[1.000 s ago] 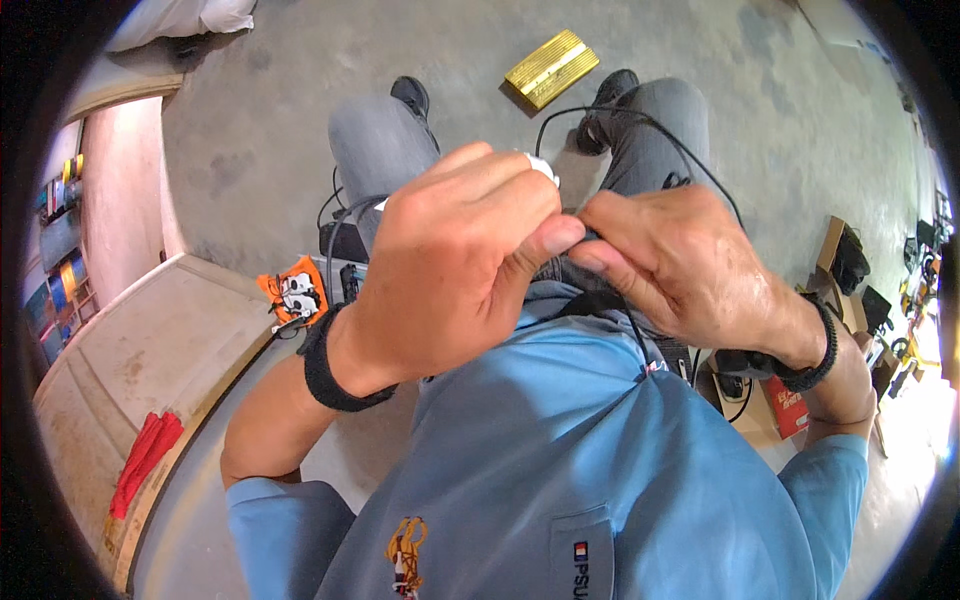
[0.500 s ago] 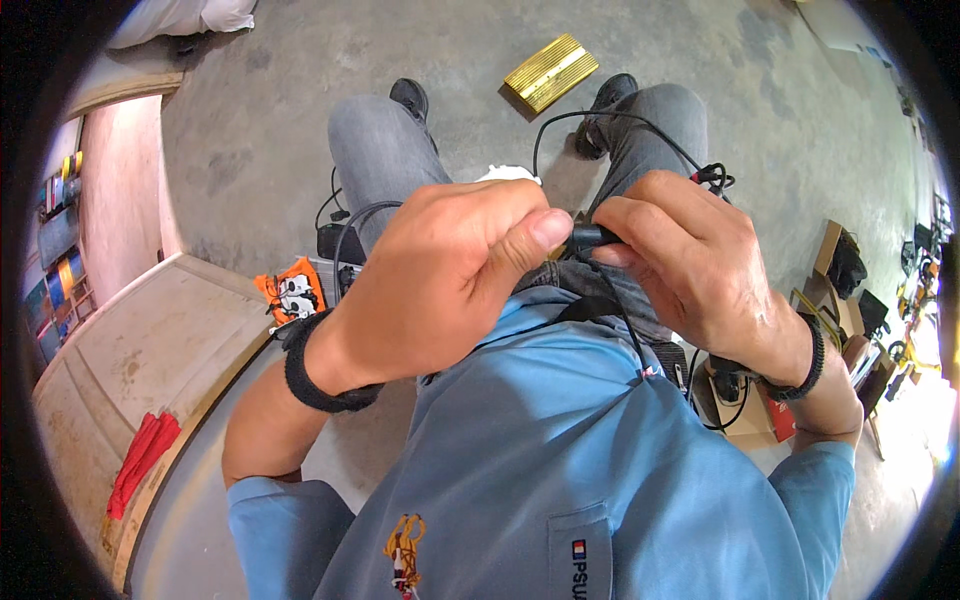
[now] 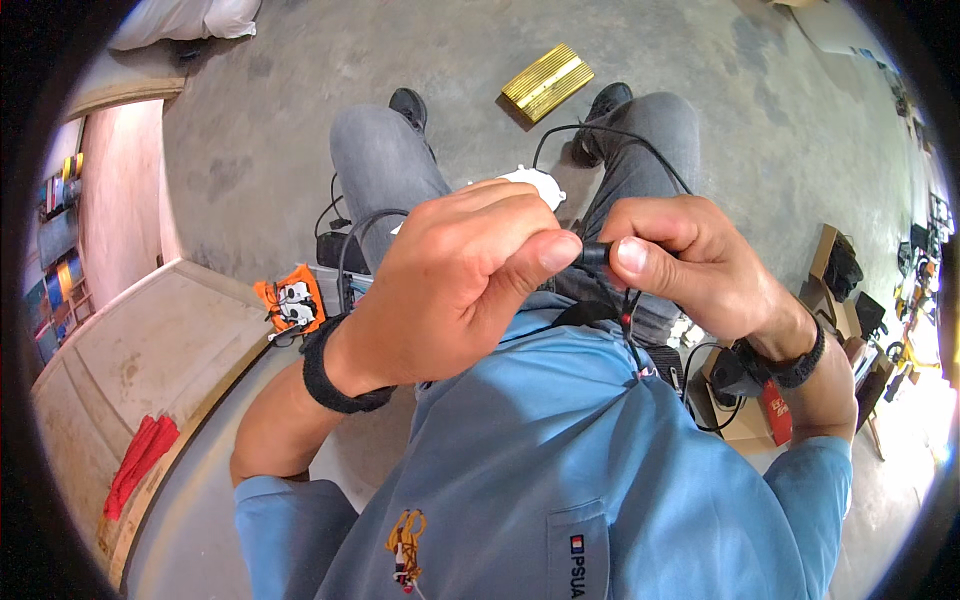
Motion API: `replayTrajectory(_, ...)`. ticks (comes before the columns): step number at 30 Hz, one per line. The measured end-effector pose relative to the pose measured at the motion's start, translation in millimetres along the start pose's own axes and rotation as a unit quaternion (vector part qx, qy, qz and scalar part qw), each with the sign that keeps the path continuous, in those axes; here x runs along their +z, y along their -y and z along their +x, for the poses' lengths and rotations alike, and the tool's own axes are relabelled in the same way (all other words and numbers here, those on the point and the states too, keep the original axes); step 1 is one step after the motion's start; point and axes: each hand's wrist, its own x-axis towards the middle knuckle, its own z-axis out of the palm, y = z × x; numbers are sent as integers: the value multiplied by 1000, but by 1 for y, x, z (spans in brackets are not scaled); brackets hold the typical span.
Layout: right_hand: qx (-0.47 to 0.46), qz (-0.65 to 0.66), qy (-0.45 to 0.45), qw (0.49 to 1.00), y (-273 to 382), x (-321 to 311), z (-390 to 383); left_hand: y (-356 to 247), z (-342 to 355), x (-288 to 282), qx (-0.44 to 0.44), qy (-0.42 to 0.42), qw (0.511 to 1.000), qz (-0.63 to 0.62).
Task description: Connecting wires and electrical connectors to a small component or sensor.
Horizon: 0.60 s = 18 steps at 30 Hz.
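A short black cylindrical cable connector [image 3: 594, 253] sits level between my two hands, above my lap. My left hand [image 3: 455, 275] is closed in a fist, its thumb pressed at the connector's left end; what lies inside the fist is hidden. On the right end, my right hand [image 3: 705, 270] pinches the connector between thumb and curled fingers. A thin black cable [image 3: 640, 142] arcs over my right knee, and other black strands hang below the connector. Behind my left hand shows part of a white piece with a scalloped edge [image 3: 538, 184].
A gold ribbed metal box [image 3: 547, 84] lies on the concrete floor beyond my feet. At left are a wooden board [image 3: 170, 330], a red cloth [image 3: 142, 465] and an orange item with white parts [image 3: 296, 300]. Cardboard boxes [image 3: 826, 255] and tangled cables stand at right.
My right hand has turned so its thumb now lies on top of the connector. The cable and red-marked bit beside that hand have shifted downward. My left hand keeps its grip nearly unmoved.
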Motion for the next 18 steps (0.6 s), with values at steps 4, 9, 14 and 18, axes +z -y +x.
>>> replayTrajectory(4,3,66,39,997,2,-5,3,-7,1,-2,-35,1,995,-93)
replayTrajectory(9,29,129,73,989,5,-7,-1,-15,3,-3,-67,3,983,-173)
replayTrajectory(14,48,66,90,993,19,-10,-3,-19,1,-11,-134,67,967,-204)
replayTrajectory(18,-9,-46,71,996,18,-7,0,-16,0,-13,-153,82,965,-198)
